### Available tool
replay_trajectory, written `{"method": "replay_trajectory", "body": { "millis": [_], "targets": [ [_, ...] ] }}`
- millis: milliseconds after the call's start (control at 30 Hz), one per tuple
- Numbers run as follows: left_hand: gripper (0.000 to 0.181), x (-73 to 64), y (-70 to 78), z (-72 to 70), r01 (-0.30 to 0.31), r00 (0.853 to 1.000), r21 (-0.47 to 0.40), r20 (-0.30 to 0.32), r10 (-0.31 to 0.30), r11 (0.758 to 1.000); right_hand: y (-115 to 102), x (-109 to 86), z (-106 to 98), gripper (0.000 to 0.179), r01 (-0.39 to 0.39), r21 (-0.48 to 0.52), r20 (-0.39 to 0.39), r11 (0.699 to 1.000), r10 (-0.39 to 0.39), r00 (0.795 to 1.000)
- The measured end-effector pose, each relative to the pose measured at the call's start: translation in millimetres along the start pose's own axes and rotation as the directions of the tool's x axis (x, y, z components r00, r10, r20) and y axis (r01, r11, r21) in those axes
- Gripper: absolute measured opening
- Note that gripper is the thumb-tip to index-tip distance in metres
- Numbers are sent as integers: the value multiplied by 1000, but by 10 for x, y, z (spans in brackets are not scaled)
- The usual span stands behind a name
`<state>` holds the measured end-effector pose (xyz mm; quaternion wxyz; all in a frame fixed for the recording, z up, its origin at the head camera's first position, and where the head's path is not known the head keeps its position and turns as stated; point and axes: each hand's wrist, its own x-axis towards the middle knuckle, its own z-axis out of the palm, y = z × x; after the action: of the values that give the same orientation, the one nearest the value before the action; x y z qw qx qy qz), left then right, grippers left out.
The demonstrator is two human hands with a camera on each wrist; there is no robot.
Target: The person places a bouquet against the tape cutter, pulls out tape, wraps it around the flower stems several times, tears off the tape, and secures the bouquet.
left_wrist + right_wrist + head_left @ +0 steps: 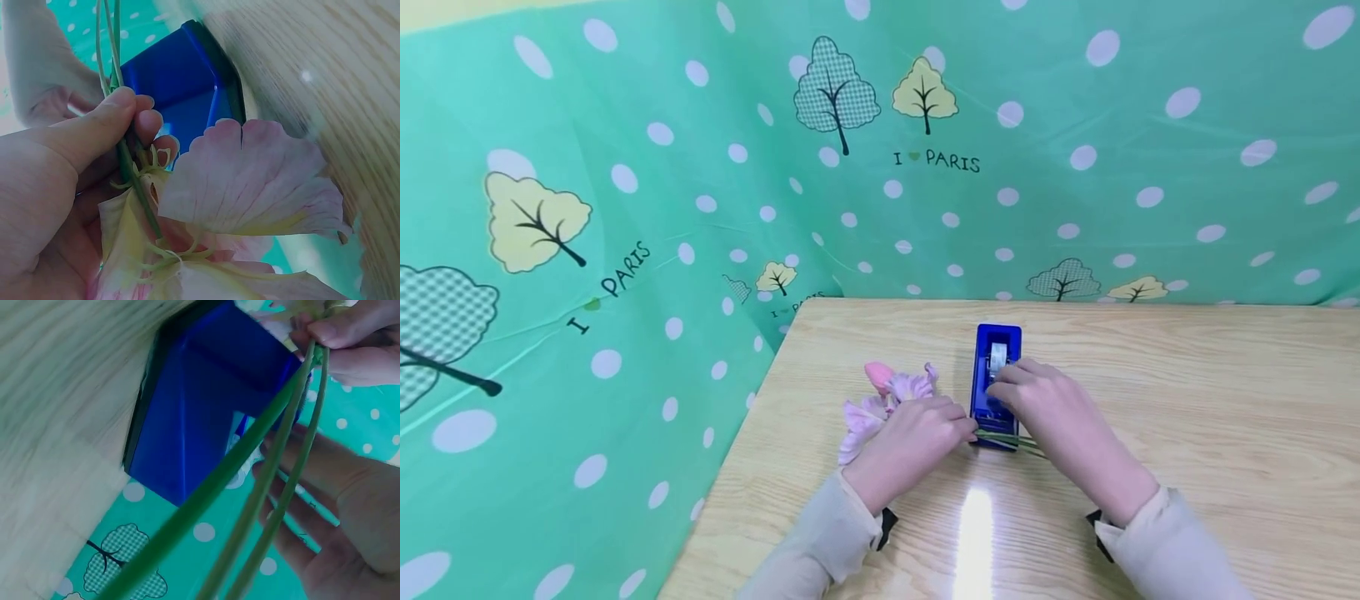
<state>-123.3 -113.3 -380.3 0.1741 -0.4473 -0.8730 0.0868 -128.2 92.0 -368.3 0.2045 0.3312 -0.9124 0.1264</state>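
My left hand (917, 437) pinches a small bunch of artificial flowers by their green stems (115, 56) between thumb and fingers. Lilac-pink petals (910, 386) and a pink bud (878, 377) show beyond that hand. Several thin stems (275, 469) stretch right across the front end of a blue tape dispenser (982, 354), which carries a roll of tape (997, 357). Over the dispenser reaches my right hand (1048, 408), fingertips close to the tape. Its fingers look loosely extended in the right wrist view; whether they touch the tape is hard to make out.
The dispenser stands on a light wood-grain table (1187, 400). A green polka-dot cloth (1060, 125) with printed trees hangs behind the table and along its left side. A bright reflection lies on the tabletop between the forearms.
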Motion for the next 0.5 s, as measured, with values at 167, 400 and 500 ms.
{"method": "replay_trajectory", "body": {
  "millis": [167, 400, 500],
  "targets": [
    [9, 2, 0, -19, 10, 1000, -3, 11, -9, 1000, 43, -15, -20, 32, 64, 9, 18, 998, -64, 998],
    [14, 0, 3, -37, 6, 1000, 4, 27, -6, 1000, 82, -23, 1, 31, 109, -22, 28, 994, -108, 994],
    [15, -7, 3, -42, 7, 1000, 1, 30, -7, 1000, 83, -28, 9, 31, 119, -21, 16, 993, -118, 993]
  ]
}}
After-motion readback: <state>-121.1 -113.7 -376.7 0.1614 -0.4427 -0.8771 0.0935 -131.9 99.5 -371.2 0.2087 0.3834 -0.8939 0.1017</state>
